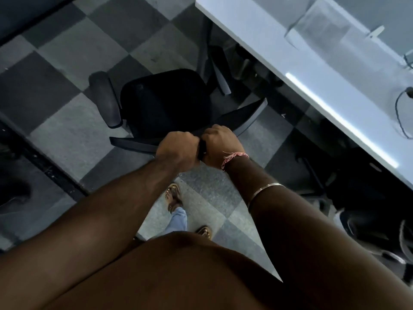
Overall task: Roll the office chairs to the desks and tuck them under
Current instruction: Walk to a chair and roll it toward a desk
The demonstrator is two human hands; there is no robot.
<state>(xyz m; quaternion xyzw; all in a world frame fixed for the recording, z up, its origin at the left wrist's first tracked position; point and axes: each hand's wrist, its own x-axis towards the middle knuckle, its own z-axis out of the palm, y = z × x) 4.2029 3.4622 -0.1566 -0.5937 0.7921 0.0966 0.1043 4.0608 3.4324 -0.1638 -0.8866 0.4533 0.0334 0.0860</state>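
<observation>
Centrally: one office chair [165, 104], backrest top gripped by left hand [176, 151] and right hand [220, 146]; one white desk [279, 52], upper right.

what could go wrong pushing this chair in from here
1. The chair sits at an angle to the white desk, so its right armrest may catch the desk edge rather than slide under.
2. Both the left hand and right hand grip the backrest top close together near its middle, so the chair could swivel instead of rolling straight.
3. The forward foot, in an open sandal, is near the chair base.
</observation>
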